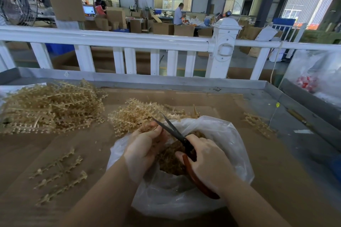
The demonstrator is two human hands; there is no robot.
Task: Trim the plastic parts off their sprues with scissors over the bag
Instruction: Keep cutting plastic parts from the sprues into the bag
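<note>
A clear plastic bag (217,132) lies open on the table in front of me, with a brown heap of trimmed parts (171,160) inside. Over its mouth my left hand (145,145) grips a tan sprue piece (147,127), mostly hidden by my fingers. My right hand (208,162) holds the scissors (177,134) by their red-brown handles. The dark blades are parted and point up-left, with their tips just beyond my left fingers.
A big pile of tan sprues (49,105) lies at the far left and a smaller pile (140,112) sits behind the bag. Loose sprues (59,169) lie at the near left and others (258,123) at the right. A white railing (129,40) runs behind the table. Another plastic bag (317,77) stands far right.
</note>
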